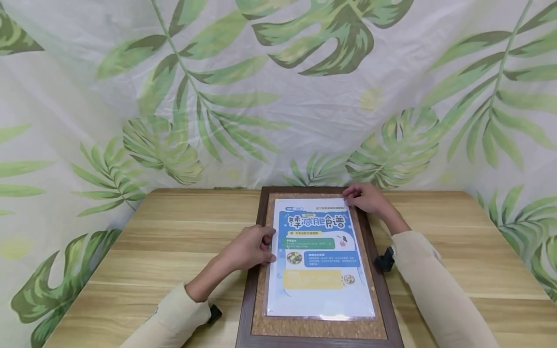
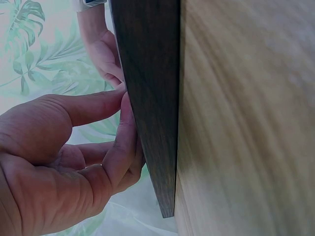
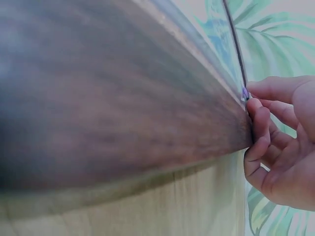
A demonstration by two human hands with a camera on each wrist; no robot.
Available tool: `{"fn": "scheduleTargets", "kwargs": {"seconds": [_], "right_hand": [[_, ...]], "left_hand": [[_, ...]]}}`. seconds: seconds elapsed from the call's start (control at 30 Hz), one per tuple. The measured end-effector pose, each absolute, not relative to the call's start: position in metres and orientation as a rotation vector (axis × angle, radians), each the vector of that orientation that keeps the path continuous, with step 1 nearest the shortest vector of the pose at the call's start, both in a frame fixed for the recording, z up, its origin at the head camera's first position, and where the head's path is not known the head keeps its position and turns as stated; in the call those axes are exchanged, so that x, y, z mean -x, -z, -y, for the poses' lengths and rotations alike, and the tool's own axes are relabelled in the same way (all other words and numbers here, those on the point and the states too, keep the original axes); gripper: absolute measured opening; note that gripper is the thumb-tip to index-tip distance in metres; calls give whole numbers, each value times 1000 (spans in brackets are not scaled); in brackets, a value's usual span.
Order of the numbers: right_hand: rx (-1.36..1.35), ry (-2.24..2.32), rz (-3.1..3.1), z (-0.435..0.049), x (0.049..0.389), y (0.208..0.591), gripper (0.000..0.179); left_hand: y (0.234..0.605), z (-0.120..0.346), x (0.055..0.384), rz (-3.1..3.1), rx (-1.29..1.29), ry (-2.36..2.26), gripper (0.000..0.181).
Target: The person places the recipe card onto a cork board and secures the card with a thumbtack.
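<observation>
A laminated poster [image 1: 319, 302] with blue, green and yellow panels lies on a cork board [image 1: 319, 327] in a dark brown wooden frame [image 1: 247, 299]. My right hand [image 1: 367, 197] is at the poster's upper right corner. Between its thumb and index finger it pinches a small purple push pin [image 3: 245, 92], mostly covered by the fingertips. A yellow push pin [image 1: 277, 199] shows at the upper left corner. My left hand [image 1: 248, 246] touches the poster's left edge, thumb and index fingertips apart along it, the hand reaching over the frame.
The board lies on a wood-grain table [image 1: 174, 241], its top end near the table's far edge. Behind hangs a white curtain [image 1: 304, 121] printed with green leaves. Dark wrist devices [image 1: 385, 260] sit beneath both sleeves.
</observation>
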State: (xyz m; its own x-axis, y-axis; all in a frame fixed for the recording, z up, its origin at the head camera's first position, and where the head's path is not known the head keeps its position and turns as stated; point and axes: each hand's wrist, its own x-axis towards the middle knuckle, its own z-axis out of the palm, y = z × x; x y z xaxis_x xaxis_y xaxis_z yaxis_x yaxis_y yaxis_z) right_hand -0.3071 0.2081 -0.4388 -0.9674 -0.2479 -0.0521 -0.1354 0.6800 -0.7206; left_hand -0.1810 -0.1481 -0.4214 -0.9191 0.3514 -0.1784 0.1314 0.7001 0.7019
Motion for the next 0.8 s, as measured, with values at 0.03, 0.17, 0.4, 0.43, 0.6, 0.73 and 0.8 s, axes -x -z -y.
{"fn": "scheduleTargets", "kwargs": {"seconds": [0.03,0.17,0.4,0.43,0.6,0.73,0.8], "right_hand": [[311,1157,-2740,-209,306,439,27],[316,1157,-2708,-217,298,438,32],[296,1262,-2599,-234,277,435,45],[304,1274,-2595,-235,275,434,46],[349,1280,-2606,-241,270,434,45],[371,1232,-2625,-246,266,434,45],[379,1209,-2630,-249,262,434,45]], "left_hand": [[422,148,181,-2611,-385,-1044,67],[423,150,181,-2599,-402,-1053,68],[423,151,182,-2604,-424,-1048,67],[422,151,182,-2603,-417,-1050,67],[422,151,181,-2605,-390,-1053,67],[423,150,182,-2607,-388,-1045,67],[423,149,182,-2602,-383,-1051,68]]}}
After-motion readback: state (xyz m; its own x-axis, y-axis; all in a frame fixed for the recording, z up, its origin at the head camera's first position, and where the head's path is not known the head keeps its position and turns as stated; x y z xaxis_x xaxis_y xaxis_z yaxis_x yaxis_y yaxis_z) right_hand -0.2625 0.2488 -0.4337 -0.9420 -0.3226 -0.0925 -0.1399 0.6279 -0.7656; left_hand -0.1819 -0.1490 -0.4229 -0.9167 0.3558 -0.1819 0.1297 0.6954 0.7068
